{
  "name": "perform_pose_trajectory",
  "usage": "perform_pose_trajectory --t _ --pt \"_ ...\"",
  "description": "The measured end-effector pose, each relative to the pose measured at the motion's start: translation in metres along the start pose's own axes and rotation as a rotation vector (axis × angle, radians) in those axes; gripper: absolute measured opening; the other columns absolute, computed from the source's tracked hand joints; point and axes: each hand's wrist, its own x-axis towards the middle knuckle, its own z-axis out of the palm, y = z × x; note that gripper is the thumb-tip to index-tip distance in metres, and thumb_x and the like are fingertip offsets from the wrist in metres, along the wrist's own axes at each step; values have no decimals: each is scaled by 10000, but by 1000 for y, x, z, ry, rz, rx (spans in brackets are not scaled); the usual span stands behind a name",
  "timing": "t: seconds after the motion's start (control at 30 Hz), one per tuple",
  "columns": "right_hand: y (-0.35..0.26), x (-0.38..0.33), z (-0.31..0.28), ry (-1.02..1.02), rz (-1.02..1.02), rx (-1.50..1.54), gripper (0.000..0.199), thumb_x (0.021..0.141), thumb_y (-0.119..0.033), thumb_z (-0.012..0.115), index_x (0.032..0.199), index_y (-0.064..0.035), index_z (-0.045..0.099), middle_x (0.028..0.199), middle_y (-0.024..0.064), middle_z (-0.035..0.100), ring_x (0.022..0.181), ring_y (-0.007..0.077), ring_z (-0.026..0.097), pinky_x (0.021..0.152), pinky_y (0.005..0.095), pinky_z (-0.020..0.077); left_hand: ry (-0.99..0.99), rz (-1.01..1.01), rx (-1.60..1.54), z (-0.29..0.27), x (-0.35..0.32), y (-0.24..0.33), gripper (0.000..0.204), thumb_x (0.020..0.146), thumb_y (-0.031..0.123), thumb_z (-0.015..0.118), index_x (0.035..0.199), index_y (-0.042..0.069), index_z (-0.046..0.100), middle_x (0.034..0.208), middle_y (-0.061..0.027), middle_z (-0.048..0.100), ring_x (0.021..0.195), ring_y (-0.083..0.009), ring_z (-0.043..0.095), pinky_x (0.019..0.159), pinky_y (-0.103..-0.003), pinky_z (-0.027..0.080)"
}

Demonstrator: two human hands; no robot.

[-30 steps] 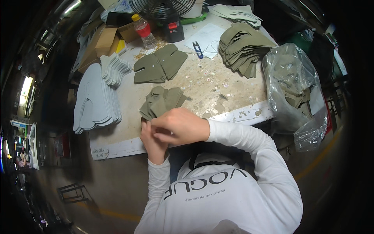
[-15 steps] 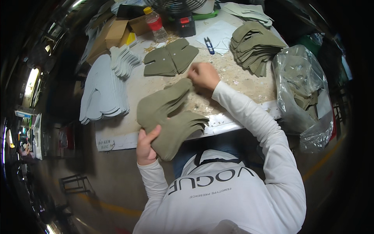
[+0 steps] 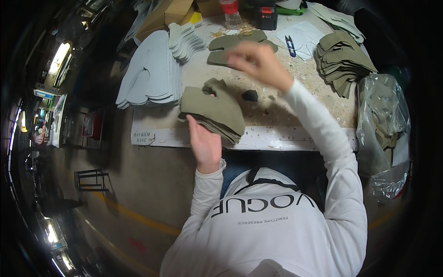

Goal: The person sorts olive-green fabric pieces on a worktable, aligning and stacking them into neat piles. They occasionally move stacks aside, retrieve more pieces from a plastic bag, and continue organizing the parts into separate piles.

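My left hand (image 3: 206, 147) grips a stack of olive-green cut fabric pieces (image 3: 212, 108) by its lower edge, over the table's front edge. The thumb lies at the near left corner of the stack, and the other fingers are mostly hidden beneath it. The layers fan out along its near right side, and its far end has a curved notch. My right hand (image 3: 265, 64) is blurred above the table, so its fingers do not show clearly. It partly covers more olive pieces (image 3: 219, 56) lying flat behind it. A small dark patch (image 3: 250, 95) shows on the tabletop between the hands.
Stacked light grey pieces (image 3: 150, 69) stand at the left of the worktable (image 3: 295, 108). Thread snips (image 3: 290, 46) lie by white paper (image 3: 302, 34). At right are another olive stack (image 3: 341, 57) and a clear plastic bag (image 3: 383, 120). A bottle (image 3: 232, 16) stands at the back.
The held stack has been turned and bent in my left hand. My right hand has moved away from it, over the flat olive pieces. The whole view has shifted.
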Motion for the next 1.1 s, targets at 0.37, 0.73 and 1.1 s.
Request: perform_pose_trajectory --t 0.37,0.73,1.1 --pt "-55 -77 39 104 199 35 293 873 -114 627 1156 -48 659 991 169 685 811 329 673 689 367 537 -33 -7 248 -8 2 -28 453 1022 121 487 1439 8 351 1394 -98 480 1257 -192 494 1052 -348 407" --pt "-60 -93 53 121 94 -122 370 844 -180 691 1200 -89 647 1015 93 652 798 283 667 674 338 541 41 -25 173 -25 6 -31 455 1053 270 431 1427 18 371 1388 -109 487 1268 -206 484 1063 -364 399" --pt "-55 -98 57 89 85 -156 429 815 -149 688 1236 -95 622 1057 80 635 808 274 666 665 348 544 -28 18 251 -36 8 -33 425 1005 75 516 1405 -13 402 1381 -101 497 1253 -168 480 1066 -322 373"
